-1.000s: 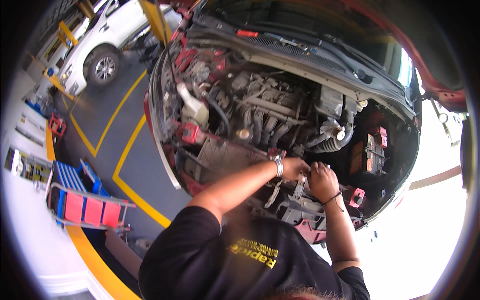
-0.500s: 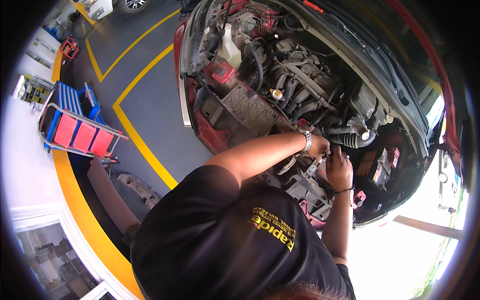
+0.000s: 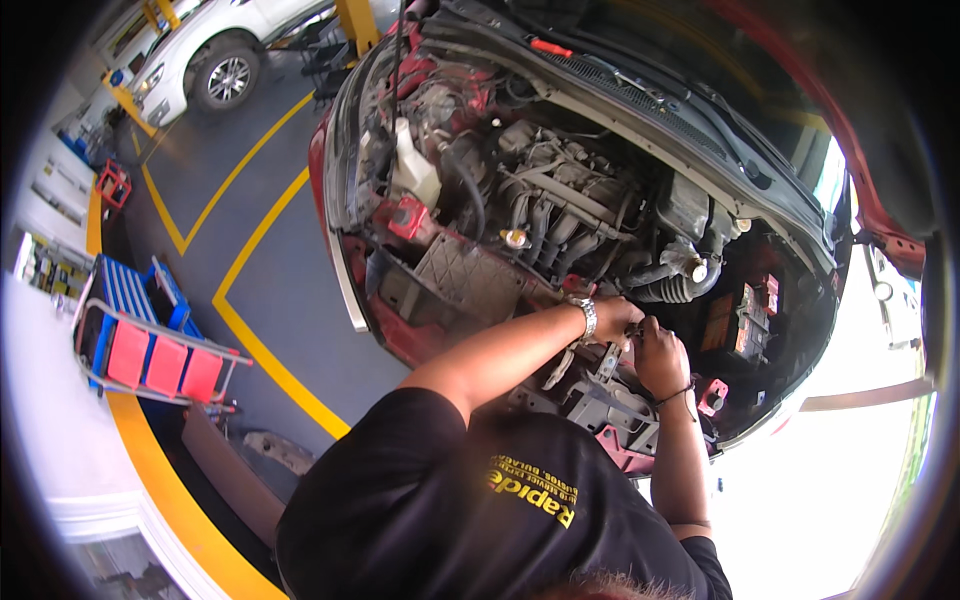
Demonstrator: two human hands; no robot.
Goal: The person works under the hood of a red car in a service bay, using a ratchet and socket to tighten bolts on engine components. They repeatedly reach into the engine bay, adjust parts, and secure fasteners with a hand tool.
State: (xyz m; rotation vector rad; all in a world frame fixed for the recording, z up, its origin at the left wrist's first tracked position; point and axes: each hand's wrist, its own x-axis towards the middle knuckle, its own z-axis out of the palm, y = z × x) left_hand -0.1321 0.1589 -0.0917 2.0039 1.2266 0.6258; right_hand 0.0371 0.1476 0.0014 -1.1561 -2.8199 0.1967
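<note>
Over the front edge of the open engine bay, my left hand (image 3: 612, 320), with a silver watch (image 3: 588, 320) at the wrist, is closed with its fingertips pinched together. Almost touching it, my right hand (image 3: 661, 362), a dark cord around its wrist, has its fingers curled in toward the left one. Between the fingertips is something small and dark that I cannot make out. Just below the hands lies a metal bracket (image 3: 606, 364) on the car's front frame. A ribbed black air hose (image 3: 672, 288) runs behind them, close to the engine (image 3: 570, 190).
Right of my hands sits the battery (image 3: 750, 325). Toward the left are a white fluid reservoir (image 3: 413, 170) and a red-painted part (image 3: 408, 218). A red-and-blue tool cart (image 3: 150, 345) stands at the far left. A white vehicle (image 3: 210, 60) is parked beyond the yellow floor lines.
The view has tipped up, bringing more of the white vehicle into sight, and the engine bay sits further left in the picture. My hands remain close together at the front edge, fingers still curled.
</note>
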